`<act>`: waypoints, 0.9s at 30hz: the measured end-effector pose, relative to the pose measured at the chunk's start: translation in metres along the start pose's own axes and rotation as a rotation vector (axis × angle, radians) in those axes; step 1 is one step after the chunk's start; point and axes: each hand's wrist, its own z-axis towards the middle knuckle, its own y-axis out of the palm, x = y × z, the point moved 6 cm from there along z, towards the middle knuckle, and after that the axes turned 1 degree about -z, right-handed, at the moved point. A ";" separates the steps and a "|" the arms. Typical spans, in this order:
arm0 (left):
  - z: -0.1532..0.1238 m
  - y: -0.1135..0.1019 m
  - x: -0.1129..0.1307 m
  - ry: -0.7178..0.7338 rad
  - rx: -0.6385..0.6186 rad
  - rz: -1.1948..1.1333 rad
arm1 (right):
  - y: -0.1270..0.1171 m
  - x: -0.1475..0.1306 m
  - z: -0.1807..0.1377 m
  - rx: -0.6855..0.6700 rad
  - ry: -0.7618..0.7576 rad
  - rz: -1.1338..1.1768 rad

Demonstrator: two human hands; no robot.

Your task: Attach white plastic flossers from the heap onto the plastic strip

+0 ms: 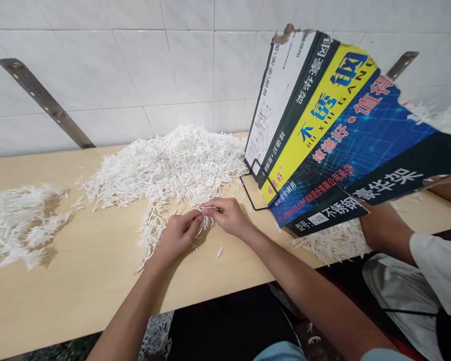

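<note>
My left hand (182, 233) and my right hand (227, 215) meet over the table, fingers pinched and fingertips touching or nearly so. Between them is a thin white strip-like piece (209, 208), mostly covered by the fingers; its exact kind is too small to tell. Just beyond my hands rises a large heap of thin white pieces (173, 160), probably plastic. A narrower trail of the same pieces (150, 233) runs toward me beside my left wrist. One small loose cluster (221, 250) lies in front of my right hand.
A printed cardboard sheet (323, 130) stands at the right in a black wire stand (261, 208). Another white pile (15, 220) lies at the left. Beyond the cardboard, another person's arm (387, 233) rests by more pieces. Metal brackets (47, 103) are fixed to the tiled wall.
</note>
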 end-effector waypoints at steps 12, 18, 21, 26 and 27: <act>-0.006 -0.001 0.004 0.051 0.030 0.099 | -0.020 0.005 0.004 0.258 -0.003 -0.010; -0.003 -0.003 0.004 0.058 0.061 0.117 | -0.004 -0.009 0.000 0.032 -0.082 -0.054; -0.005 -0.002 0.006 0.081 0.040 0.131 | -0.005 0.007 0.002 0.070 0.027 -0.058; -0.014 -0.004 0.009 0.174 0.069 0.172 | -0.037 0.025 0.001 0.532 0.141 -0.093; -0.015 -0.006 0.008 0.171 0.107 0.166 | -0.037 0.021 0.002 0.523 0.117 -0.131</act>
